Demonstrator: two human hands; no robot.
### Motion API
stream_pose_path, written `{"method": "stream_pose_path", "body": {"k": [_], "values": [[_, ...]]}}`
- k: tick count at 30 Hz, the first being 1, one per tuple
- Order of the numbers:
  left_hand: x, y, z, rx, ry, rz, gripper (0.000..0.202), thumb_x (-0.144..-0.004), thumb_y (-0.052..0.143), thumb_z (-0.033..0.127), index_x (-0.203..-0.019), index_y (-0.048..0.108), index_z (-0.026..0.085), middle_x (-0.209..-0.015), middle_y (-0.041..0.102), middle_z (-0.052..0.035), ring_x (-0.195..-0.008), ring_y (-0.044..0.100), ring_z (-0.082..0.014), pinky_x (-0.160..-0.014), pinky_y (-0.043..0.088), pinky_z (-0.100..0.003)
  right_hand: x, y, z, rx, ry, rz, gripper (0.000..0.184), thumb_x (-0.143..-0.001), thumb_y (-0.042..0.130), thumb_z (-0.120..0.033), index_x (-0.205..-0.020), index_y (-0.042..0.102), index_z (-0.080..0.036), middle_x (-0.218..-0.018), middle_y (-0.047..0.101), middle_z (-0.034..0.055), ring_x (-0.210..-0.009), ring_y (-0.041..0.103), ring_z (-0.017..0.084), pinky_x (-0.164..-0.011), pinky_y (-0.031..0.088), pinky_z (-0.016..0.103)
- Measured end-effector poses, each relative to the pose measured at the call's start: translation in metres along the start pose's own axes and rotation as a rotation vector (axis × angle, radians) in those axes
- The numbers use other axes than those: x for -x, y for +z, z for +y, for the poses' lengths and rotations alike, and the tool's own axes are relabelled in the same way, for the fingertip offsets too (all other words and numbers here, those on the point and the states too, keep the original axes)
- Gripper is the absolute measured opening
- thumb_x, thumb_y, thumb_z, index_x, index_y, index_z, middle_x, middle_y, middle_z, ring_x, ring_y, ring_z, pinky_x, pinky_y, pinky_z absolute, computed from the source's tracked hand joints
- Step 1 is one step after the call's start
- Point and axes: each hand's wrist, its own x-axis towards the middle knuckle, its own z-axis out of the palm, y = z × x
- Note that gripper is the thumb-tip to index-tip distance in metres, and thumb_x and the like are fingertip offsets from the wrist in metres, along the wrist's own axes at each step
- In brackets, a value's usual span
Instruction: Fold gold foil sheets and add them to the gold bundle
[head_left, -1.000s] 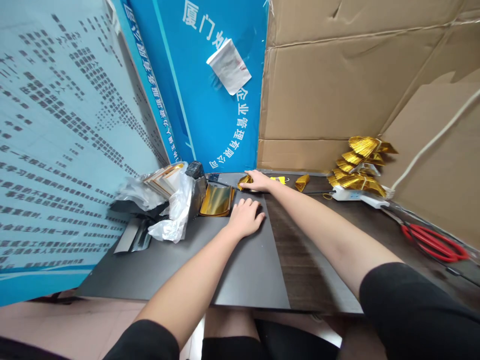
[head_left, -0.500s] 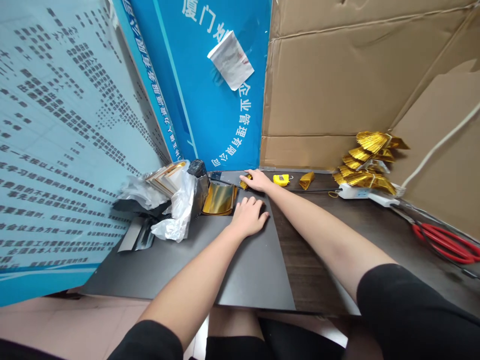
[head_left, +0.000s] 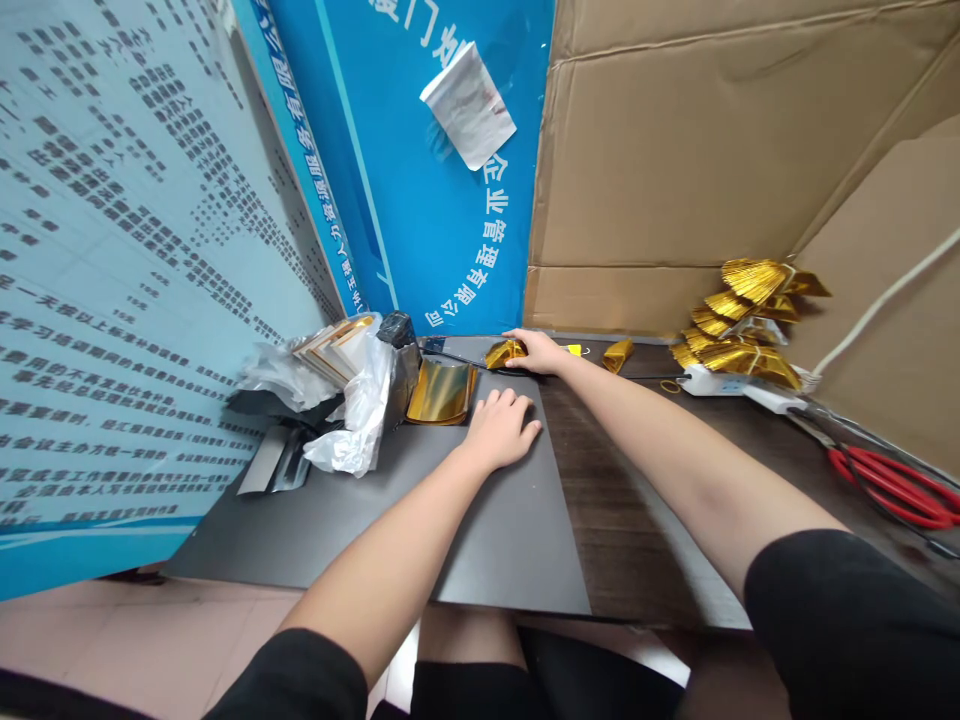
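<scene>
My right hand (head_left: 538, 352) lies at the far edge of the dark grey mat (head_left: 360, 530), its fingers bent over a folded gold foil piece (head_left: 505, 353). My left hand (head_left: 501, 430) rests palm down on the mat, holding nothing. Just left of it stands a curved sheet of gold foil (head_left: 441, 392). Another small folded gold piece (head_left: 617, 355) lies to the right of my right hand. A yellow tape measure (head_left: 574, 350) is partly hidden behind my right wrist.
A heap of pleated gold foil fans (head_left: 739, 320) sits on a white power strip (head_left: 705, 380) at the far right. Red-handled scissors (head_left: 892, 488) lie on the wooden table (head_left: 637, 520). Clear plastic wrap (head_left: 360, 420) lies left of the mat, with cardboard (head_left: 675, 150) and printed boards (head_left: 420, 200) behind.
My right hand has shifted slightly right, uncovering more of the folded gold piece. The view has also drifted a little.
</scene>
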Motion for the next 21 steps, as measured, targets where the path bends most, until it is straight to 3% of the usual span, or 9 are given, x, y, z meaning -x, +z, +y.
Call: {"method": "stream_pose_path", "body": {"k": [3, 6, 9, 12, 15, 21], "values": [[0.003, -0.004, 0.004, 0.024, 0.028, 0.059, 0.041, -0.096, 0.039, 0.044, -0.128, 0.057, 0.025, -0.126, 0.057, -0.0082, -0.123, 0.053, -0.0229, -0.112, 0.052, -0.043, 0.006, -0.016, -0.014, 0.007, 0.002, 0.178, 0.060, -0.084, 0.075, -0.028, -0.140, 0.057, -0.016, -0.139, 0.063, 0.0144, -0.128, 0.060, 0.030, -0.111, 0.046, 0.047], [0.008, -0.018, 0.004, 0.036, 0.036, 0.235, 0.042, -0.097, 0.031, 0.038, -0.126, 0.058, 0.023, -0.128, 0.054, -0.0098, -0.125, 0.052, -0.0195, -0.114, 0.050, -0.035, 0.032, -0.038, -0.029, 0.027, -0.020, 0.286, 0.061, -0.086, 0.072, -0.034, -0.142, 0.055, -0.015, -0.141, 0.060, 0.0163, -0.131, 0.057, 0.032, -0.112, 0.044, 0.050], [0.015, -0.039, -0.002, -0.100, -0.161, 0.359, 0.039, -0.096, 0.035, 0.039, -0.121, 0.061, 0.024, -0.122, 0.059, -0.0113, -0.119, 0.057, -0.0258, -0.106, 0.053, -0.042, 0.082, -0.054, -0.037, 0.046, -0.033, 0.295, 0.058, -0.082, 0.074, -0.038, -0.135, 0.061, -0.018, -0.130, 0.067, 0.0146, -0.120, 0.064, 0.033, -0.106, 0.048, 0.051], [0.021, -0.056, -0.009, -0.192, -0.335, 0.255, 0.049, -0.092, 0.045, 0.046, -0.138, 0.050, 0.027, -0.129, 0.058, -0.0139, -0.118, 0.062, -0.0322, -0.101, 0.056, -0.049, 0.137, -0.058, -0.034, 0.084, 0.014, 0.234, 0.060, -0.082, 0.073, -0.046, -0.133, 0.062, -0.016, -0.128, 0.068, 0.0154, -0.117, 0.065, 0.034, -0.100, 0.053, 0.050], [0.022, -0.064, -0.011, -0.206, -0.429, 0.127, 0.048, -0.092, 0.045, 0.041, -0.136, 0.050, 0.024, -0.129, 0.060, -0.0165, -0.122, 0.063, -0.0370, -0.103, 0.056, -0.052, 0.173, -0.057, -0.023, 0.098, 0.079, 0.171, 0.069, -0.082, 0.073, -0.046, -0.141, 0.057, -0.016, -0.134, 0.066, 0.0155, -0.119, 0.065, 0.035, -0.101, 0.053, 0.052], [0.019, -0.066, -0.013, -0.181, -0.528, 0.050, 0.041, -0.089, 0.045, 0.026, -0.128, 0.057, 0.024, -0.120, 0.069, -0.0185, -0.115, 0.069, -0.0365, -0.096, 0.060, -0.051, 0.186, -0.059, 0.007, 0.094, 0.174, 0.107, 0.076, -0.080, 0.075, -0.047, -0.145, 0.054, -0.014, -0.136, 0.065, 0.0160, -0.124, 0.064, 0.033, -0.106, 0.051, 0.049]]}}
